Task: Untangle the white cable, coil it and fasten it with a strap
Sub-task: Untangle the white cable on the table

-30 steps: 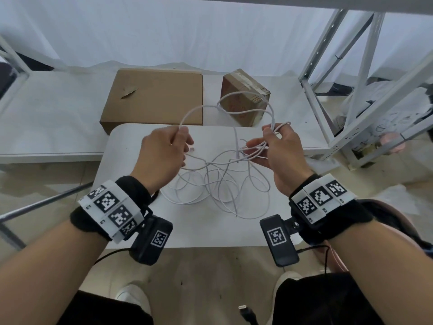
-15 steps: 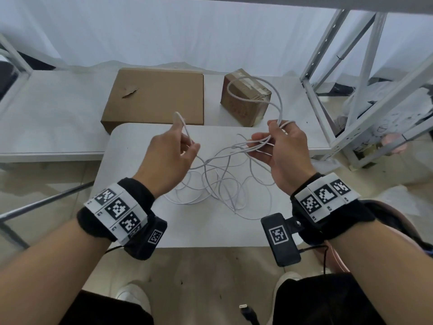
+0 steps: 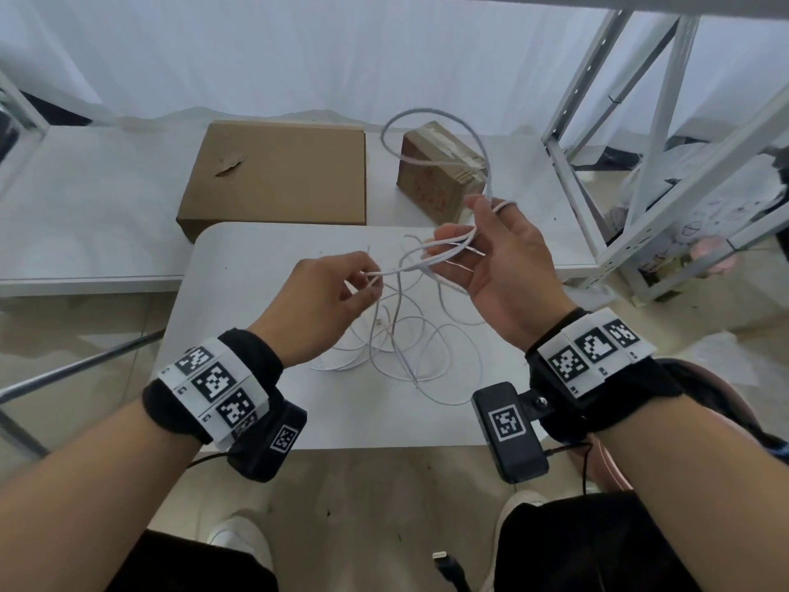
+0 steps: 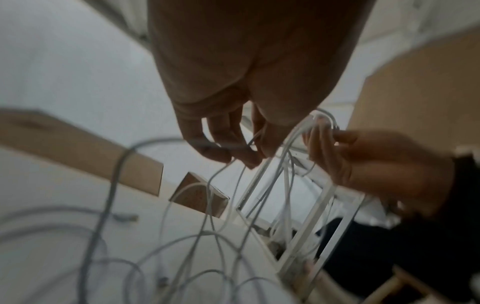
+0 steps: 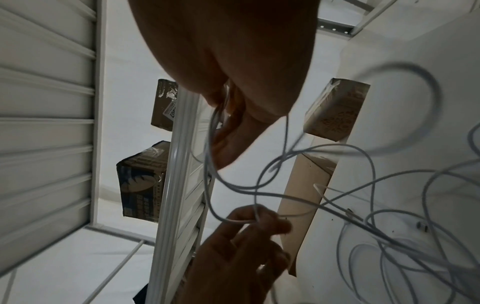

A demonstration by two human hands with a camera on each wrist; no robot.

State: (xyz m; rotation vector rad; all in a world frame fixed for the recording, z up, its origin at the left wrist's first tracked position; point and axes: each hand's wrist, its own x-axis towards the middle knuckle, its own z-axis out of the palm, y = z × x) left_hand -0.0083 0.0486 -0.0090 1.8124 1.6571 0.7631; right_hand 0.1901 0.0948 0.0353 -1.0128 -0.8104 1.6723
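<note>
White thin tangled cable (image 3: pixel 405 339) partly heaped on the white tabletop (image 3: pixel 239 267), left hand (image 3: pixel 324 292) pinching one strand between curled fingertips, right hand (image 3: pixel 504 258) raised with several strands gathered in its curled grip, one loop arching above a small brown cardboard box (image 3: pixel 439 173).

white cable (image 4: pixel 109 207) loops blurred, strap unseen

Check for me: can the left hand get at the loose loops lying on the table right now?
Probably yes. The left hand hangs just above the loops with nothing between, but it already pinches a strand of the cable, so it would likely have to let go first.
</note>
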